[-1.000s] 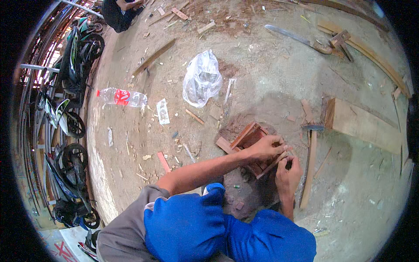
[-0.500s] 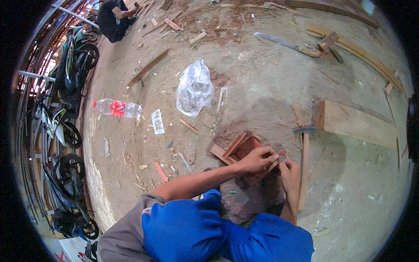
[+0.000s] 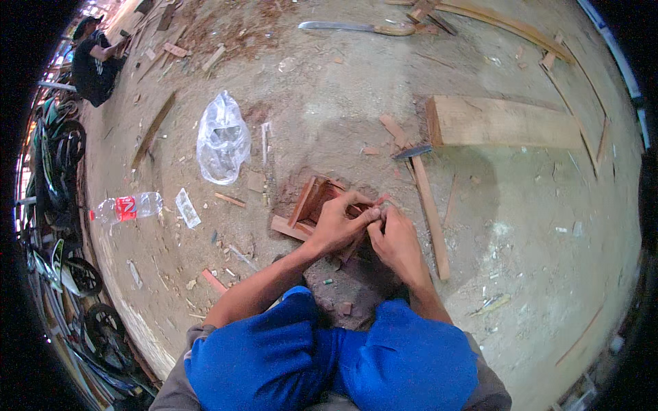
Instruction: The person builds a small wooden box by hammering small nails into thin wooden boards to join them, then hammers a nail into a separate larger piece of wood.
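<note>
A small open box of reddish-brown wood [image 3: 306,203] sits on the ground in front of my knees. Over its right side my left hand [image 3: 337,225] is closed, thumb and fingers pinching at a small reddish piece of wood [image 3: 382,199]. My right hand [image 3: 399,241] meets it there, its fingertips pressed together against the left thumb; whatever they grip is too small to make out. Both hands hide part of the box. Just right of my right hand lies a hammer [image 3: 429,219] with a dark metal head and a long wooden handle.
A thick timber block [image 3: 507,122] lies at the right, and a long machete-like knife [image 3: 343,27] at the far side. Left are a clear plastic bag [image 3: 223,140] and a plastic bottle [image 3: 140,205]. Motorcycles [image 3: 75,267] line the left edge; another person [image 3: 96,65] crouches far left.
The view has turned, so the scene sits further left and higher. My fingertips have come together over the box, the right hand now touching the left.
</note>
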The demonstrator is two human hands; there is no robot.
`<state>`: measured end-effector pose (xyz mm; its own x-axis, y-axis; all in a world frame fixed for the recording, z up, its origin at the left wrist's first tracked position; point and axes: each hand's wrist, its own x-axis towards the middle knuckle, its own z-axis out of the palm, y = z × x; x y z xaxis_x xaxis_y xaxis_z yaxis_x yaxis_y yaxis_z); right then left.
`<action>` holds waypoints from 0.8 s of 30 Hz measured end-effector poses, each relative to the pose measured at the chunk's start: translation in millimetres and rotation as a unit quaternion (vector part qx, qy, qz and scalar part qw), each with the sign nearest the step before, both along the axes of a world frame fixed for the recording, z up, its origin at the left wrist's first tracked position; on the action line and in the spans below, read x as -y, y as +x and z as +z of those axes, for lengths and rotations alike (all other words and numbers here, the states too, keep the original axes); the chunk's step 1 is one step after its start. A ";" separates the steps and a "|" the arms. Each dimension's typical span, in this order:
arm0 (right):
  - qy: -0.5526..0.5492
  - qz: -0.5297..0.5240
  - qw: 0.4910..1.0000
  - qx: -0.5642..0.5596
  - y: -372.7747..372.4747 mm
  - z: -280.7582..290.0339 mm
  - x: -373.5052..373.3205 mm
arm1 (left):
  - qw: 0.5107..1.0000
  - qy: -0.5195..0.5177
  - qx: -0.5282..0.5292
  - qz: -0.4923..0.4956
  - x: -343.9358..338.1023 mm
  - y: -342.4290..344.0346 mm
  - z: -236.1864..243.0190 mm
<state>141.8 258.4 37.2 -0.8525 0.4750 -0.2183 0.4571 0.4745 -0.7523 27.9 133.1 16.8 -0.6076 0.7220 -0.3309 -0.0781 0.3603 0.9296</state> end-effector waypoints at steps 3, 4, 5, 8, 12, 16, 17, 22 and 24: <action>-0.086 0.020 0.994 0.064 -3.5 0.3 -8.9 | 0.994 -0.023 -0.104 -0.005 2.9 -0.3 1.4; -0.087 0.017 0.994 0.067 -3.1 -4.5 -11.1 | 0.991 -0.023 -0.133 -0.005 3.4 -0.2 1.3; -0.092 0.050 0.993 0.058 -2.0 -12.8 -12.7 | 0.987 -0.024 -0.162 -0.005 5.3 0.9 0.4; -0.293 0.015 0.952 0.085 -2.7 -15.6 -26.5 | 0.978 0.003 -0.209 -0.009 4.6 4.8 -1.2; -0.495 -0.047 0.865 0.068 -0.2 -33.6 -16.1 | 0.980 -0.010 -0.198 -0.016 9.9 0.4 3.1; -0.499 -0.067 0.862 0.056 -5.1 -29.6 -14.2 | 0.982 -0.024 -0.185 -0.017 0.4 -6.6 13.1; -0.478 -0.067 0.875 0.042 -2.3 -31.9 -16.4 | 0.983 -0.013 -0.181 -0.035 -3.0 -7.5 12.9; -0.147 -0.006 0.988 -0.048 11.9 -50.3 -16.4 | 0.925 -0.001 -0.368 -0.094 -22.0 7.0 26.5; -0.046 0.017 0.998 -0.039 10.5 -50.0 -29.3 | 0.917 -0.069 -0.384 -0.082 -16.9 5.4 35.3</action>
<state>152.3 287.7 -12.8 -0.8837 0.4271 -0.1917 0.3805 0.4165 -0.8257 33.3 150.0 52.1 -0.5863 0.8082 0.0548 0.6469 0.4265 0.6321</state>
